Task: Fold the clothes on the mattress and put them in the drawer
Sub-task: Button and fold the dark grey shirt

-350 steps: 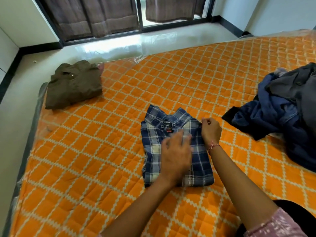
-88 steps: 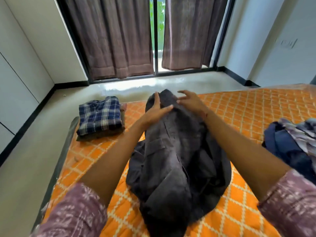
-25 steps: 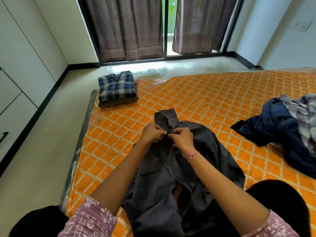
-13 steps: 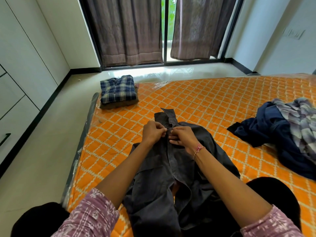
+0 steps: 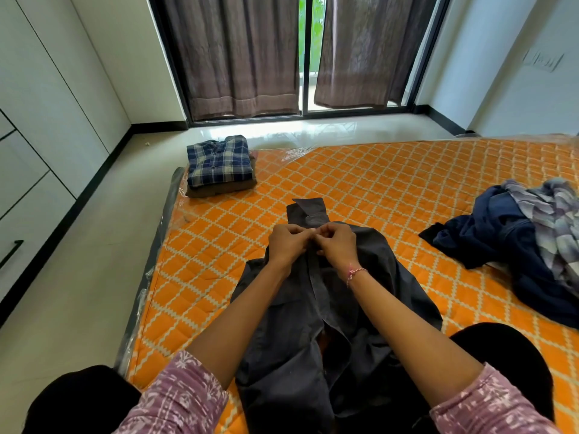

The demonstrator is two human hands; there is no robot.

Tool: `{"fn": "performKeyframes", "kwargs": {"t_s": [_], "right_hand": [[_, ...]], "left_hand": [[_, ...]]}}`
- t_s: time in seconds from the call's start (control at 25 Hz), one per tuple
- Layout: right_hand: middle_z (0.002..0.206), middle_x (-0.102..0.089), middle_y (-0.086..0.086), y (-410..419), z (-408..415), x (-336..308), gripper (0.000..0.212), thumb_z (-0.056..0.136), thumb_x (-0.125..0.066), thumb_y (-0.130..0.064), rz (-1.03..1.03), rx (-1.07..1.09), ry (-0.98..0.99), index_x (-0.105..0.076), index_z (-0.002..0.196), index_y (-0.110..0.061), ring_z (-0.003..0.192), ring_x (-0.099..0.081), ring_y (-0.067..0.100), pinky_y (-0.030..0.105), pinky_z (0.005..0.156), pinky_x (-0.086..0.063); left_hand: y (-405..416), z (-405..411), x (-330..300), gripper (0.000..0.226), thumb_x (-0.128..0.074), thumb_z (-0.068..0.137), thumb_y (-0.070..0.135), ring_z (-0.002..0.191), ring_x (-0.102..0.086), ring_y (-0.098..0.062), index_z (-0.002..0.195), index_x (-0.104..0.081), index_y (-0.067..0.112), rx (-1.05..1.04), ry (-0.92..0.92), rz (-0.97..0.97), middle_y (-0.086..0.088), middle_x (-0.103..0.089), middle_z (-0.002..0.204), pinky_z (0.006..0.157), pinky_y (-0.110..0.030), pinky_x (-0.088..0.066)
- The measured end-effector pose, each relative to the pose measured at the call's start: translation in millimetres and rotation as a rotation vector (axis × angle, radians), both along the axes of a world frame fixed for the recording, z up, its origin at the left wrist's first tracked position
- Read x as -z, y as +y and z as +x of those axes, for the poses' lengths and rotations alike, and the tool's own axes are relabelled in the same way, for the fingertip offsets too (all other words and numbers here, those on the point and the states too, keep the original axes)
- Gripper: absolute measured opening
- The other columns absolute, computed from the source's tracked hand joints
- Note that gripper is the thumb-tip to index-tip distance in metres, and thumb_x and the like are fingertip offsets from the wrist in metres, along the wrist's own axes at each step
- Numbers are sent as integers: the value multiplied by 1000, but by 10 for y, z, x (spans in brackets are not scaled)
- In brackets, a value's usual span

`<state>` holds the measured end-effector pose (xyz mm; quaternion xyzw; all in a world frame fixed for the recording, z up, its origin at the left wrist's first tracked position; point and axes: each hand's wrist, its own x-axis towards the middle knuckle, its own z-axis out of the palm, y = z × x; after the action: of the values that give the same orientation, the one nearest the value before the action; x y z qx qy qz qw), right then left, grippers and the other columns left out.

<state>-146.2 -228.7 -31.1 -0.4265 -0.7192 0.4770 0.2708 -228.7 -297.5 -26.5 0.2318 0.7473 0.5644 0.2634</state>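
A dark grey shirt (image 5: 316,314) lies face up on the orange quilted mattress (image 5: 376,183), collar pointing away from me. My left hand (image 5: 286,242) and my right hand (image 5: 336,245) meet just below the collar, each pinching an edge of the shirt's front placket. A folded blue plaid shirt (image 5: 217,159) sits on a folded brown garment (image 5: 219,190) at the mattress's far left corner. A loose heap of navy and pale plaid clothes (image 5: 526,245) lies at the right.
White cabinet fronts with drawers (image 5: 22,195) line the left wall beside a strip of pale floor (image 5: 78,277). Brown curtains (image 5: 244,54) hang over a sliding glass door ahead. My dark-clad knees (image 5: 507,355) rest at the mattress's near edge.
Both hands stay pinched together at the grey shirt's placket below the collar, fingers shifting slightly. Since 14 s ago, the folded plaid shirt went onto the brown garment and the grey shirt was laid out.
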Motion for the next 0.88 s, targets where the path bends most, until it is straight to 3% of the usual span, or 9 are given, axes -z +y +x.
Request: {"fn": "performKeyframes", "kwargs": {"t_s": [0.12,0.24,0.36,0.48,0.6,0.64,0.72,0.8,0.88], "right_hand": [[75,-67,3,-73,-42,-8,8,82,-69,-10,196,33,-102,-68,74,-11,73,-64,16,30,68,-54],[78,-66,5,-16,-33,-41,13,83,-70,-9,-67,-21,-1,-65,71,-11,76,-64,17,28,62,-55],[73,-62,3,52,-24,-86,19,88,-64,-8,-197,-61,24,-62,69,-12,72,-61,16,27,56,-53],[74,-64,1,26,-36,-45,15,87,-65,-11,39,-38,-82,-63,72,-13,74,-63,18,34,69,-55],[80,-65,1,12,-71,8,10,86,-66,-14,225,-36,-152,-65,77,-13,79,-61,15,31,73,-50],[79,-64,1,24,-86,1,12,87,-65,-13,155,-33,-111,-64,76,-13,78,-60,14,30,71,-51],[73,-60,1,51,-91,-54,18,90,-61,-9,-178,-41,63,-61,73,-13,71,-58,12,25,61,-51],[71,-56,-1,86,-58,-98,20,92,-58,-8,-520,-88,170,-59,73,-14,67,-54,8,21,57,-49],[73,-56,-2,124,-38,-84,18,92,-58,-9,-707,-112,181,-59,75,-16,68,-53,8,23,61,-48]], "left_hand": [[34,17,53,20,-71,83,15,74,-63,-25,65,-65,11,-96,-142,15,-12,-67,75,74,-40,-55],[56,-8,74,22,-66,88,9,77,-62,-28,65,-63,10,-133,-299,55,-12,-65,76,78,-44,-55],[38,-46,35,23,-62,90,8,64,-60,-17,68,-59,10,-35,-341,81,-6,-62,70,57,-24,-55],[49,-117,3,19,-65,90,12,58,-58,-14,71,-59,9,-11,-327,1,-6,-61,70,48,-19,-52],[94,-162,12,20,-63,90,11,61,-57,-14,72,-56,10,-25,-393,-31,-5,-60,73,54,-23,-52],[106,-168,29,20,-62,91,11,63,-56,-14,72,-56,11,-33,-465,-7,-4,-60,73,57,-24,-51],[100,-166,61,20,-59,93,10,64,-55,-13,72,-56,12,-28,-575,78,-3,-60,72,61,-25,-50],[69,-191,117,22,-56,94,11,58,-57,-10,73,-56,12,26,-566,127,1,-62,65,56,-22,-50],[16,-212,133,22,-55,95,11,52,-57,-5,73,-55,13,107,-486,116,8,-62,55,50,-17,-49]]}}
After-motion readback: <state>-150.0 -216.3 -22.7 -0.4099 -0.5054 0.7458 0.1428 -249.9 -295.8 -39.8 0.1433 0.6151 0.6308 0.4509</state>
